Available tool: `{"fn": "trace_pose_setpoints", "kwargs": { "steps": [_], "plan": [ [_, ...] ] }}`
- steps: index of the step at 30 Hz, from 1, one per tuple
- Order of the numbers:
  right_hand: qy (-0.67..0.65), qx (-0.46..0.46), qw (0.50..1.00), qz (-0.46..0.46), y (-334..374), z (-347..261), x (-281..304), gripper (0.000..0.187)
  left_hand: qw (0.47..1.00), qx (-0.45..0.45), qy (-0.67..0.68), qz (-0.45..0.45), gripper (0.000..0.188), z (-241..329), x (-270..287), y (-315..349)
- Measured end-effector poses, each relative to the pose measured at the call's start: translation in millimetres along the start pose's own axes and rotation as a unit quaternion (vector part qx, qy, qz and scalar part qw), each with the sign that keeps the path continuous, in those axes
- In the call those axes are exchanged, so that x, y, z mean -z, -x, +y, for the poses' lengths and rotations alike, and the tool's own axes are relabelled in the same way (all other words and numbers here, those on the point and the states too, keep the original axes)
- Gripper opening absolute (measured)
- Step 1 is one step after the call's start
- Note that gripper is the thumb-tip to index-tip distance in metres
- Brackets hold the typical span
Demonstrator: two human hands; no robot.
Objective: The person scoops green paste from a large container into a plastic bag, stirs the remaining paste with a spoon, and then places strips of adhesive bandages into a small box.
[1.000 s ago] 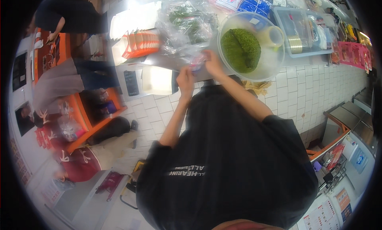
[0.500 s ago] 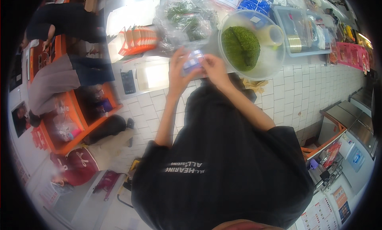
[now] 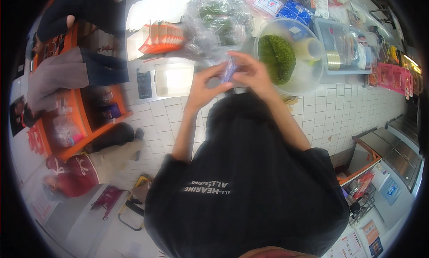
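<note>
Between both hands is a small, flat purple-and-white packet (image 3: 229, 71), tilted nearly edge-on and slightly blurred. My left hand (image 3: 201, 87) pinches its left and lower side with fingers and thumb. On the other side, my right hand (image 3: 254, 74) has its fingers at the upper edge and its thumb lower down. Just right of that hand stands a clear round tub (image 3: 322, 64) holding a mound of chopped green leaves (image 3: 280, 59). Past the packet lie clear plastic bags (image 3: 219, 23) with dark green contents.
An open white box (image 3: 175, 83) and a dark phone (image 3: 144, 85) lie left of my hands. Behind them are nested orange-and-white cartons (image 3: 163, 37). A pale blue bin (image 3: 344, 71) stands right of the tub. Several people are at the left, one in grey (image 3: 58, 75), beside orange shelves (image 3: 89, 139).
The packet has turned from showing its broad face to nearly edge-on. Both hands now sit slightly lower and further right in the picture, and the whole view has shifted a little.
</note>
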State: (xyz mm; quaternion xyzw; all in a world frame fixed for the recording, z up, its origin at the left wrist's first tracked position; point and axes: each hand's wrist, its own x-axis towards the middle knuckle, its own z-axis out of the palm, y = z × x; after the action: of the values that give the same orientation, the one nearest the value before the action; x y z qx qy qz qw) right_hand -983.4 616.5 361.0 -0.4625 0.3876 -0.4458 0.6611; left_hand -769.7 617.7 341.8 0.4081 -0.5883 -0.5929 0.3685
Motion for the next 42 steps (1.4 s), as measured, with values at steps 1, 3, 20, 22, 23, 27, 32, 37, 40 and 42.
{"fn": "trace_pose_setpoints", "kwargs": {
  "steps": [1, 3, 20, 22, 23, 27, 32, 37, 40, 42],
  "plan": [
    [-0.001, -0.013, 1.000, 0.003, 0, -3, 2, 0.056, 0.999, -0.004, 0.034, -0.005, 0.066, -1, -2, 0],
    [-0.002, -0.038, 0.999, 0.010, 0, -9, 4, 0.056, 0.999, -0.005, 0.052, -0.002, 0.065, 0, -6, 0],
    [0.149, 0.160, 0.973, 0.069, 11, -36, -12, 0.028, 0.971, 0.012, 0.230, -0.061, 0.056, -5, -10, 5],
    [0.124, 0.176, 0.974, 0.069, 12, -37, -13, 0.027, 0.955, -0.009, 0.287, -0.068, 0.056, -5, -14, 2],
    [0.115, 0.178, 0.975, 0.069, 13, -36, -12, 0.026, 0.945, 0.000, 0.320, -0.067, 0.055, -4, -15, 1],
    [0.142, 0.172, 0.973, 0.052, 15, -38, -5, 0.023, 0.910, 0.048, 0.408, -0.060, 0.053, -2, -14, 3],
    [0.165, 0.117, 0.978, 0.040, 16, -40, 3, 0.017, 0.938, 0.081, 0.333, 0.055, 0.045, -1, -19, 1],
    [0.157, 0.025, 0.982, 0.101, 13, -42, -3, 0.021, 0.915, 0.103, 0.375, 0.106, 0.039, 0, -13, -4],
    [0.120, 0.020, 0.985, 0.124, 11, -42, -6, 0.024, 0.916, 0.111, 0.364, 0.129, 0.040, 13, -14, -7],
    [0.118, 0.009, 0.984, 0.129, 10, -41, -5, 0.023, 0.911, 0.133, 0.354, 0.166, 0.041, 12, -14, -8]
  ]
}}
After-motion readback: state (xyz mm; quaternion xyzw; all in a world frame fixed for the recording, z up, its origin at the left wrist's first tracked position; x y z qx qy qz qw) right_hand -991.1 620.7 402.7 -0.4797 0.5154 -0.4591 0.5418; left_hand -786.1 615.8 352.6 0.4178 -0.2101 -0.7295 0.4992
